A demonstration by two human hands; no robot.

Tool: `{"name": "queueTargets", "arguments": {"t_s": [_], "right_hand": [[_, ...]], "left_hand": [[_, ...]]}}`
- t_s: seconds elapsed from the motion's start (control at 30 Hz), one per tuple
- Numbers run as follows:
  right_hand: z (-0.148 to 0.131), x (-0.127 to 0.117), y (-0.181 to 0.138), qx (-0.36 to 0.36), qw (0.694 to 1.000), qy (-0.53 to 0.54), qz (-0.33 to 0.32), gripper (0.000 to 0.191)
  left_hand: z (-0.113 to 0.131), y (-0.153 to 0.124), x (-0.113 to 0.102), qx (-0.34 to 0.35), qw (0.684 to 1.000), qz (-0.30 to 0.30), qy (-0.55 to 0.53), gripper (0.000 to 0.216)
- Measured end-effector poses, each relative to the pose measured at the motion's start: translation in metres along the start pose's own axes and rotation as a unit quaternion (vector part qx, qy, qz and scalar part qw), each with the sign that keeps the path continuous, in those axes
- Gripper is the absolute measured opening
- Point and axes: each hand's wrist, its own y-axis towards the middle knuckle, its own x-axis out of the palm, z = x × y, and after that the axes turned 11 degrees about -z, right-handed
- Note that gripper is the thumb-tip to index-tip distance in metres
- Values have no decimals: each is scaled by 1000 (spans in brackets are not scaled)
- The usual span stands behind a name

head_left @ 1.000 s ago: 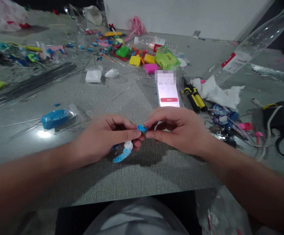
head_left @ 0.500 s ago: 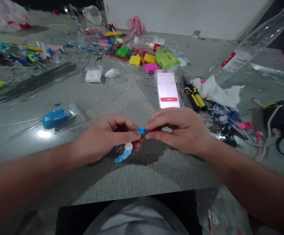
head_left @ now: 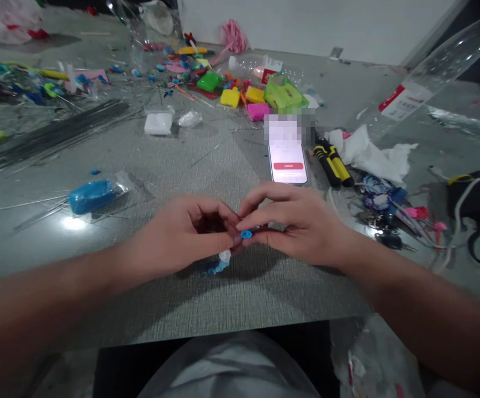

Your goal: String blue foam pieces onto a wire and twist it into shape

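My left hand (head_left: 182, 232) pinches a small curved strand (head_left: 217, 267) of light-blue and white coiled clay pieces, which hangs below its fingertips. A bright-blue coiled clay piece (head_left: 246, 234) sits where the fingertips of both hands meet. Thumb and fingers of my right hand (head_left: 300, 226) are closed on that blue piece from the right. The fingers partly hide how the piece and the strand join. To the left on the table lies a wrapped block of blue clay (head_left: 93, 197), with thin wires by it.
A lit phone (head_left: 289, 160) lies beyond my right hand, beside black-and-yellow pliers (head_left: 334, 163). Bundled wires (head_left: 53, 130) stretch along the left. Coloured clay packs and a plastic bottle (head_left: 248, 65) lie at the back. A black adapter (head_left: 478, 196) with a cable is at right.
The blue piece has moved slightly down and right between the fingertips, and now faces more upward. The strand has swung and hangs partly behind my left thumb. My right fingers have shifted over the piece.
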Motion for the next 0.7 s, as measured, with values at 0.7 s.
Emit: {"name": "queueTargets", "arguments": {"t_s": [0.7], "right_hand": [[0,-4,-3,70,997,38,-12,20]], "left_hand": [[-4,3,-4,-28,999,-33,5,22]]}}
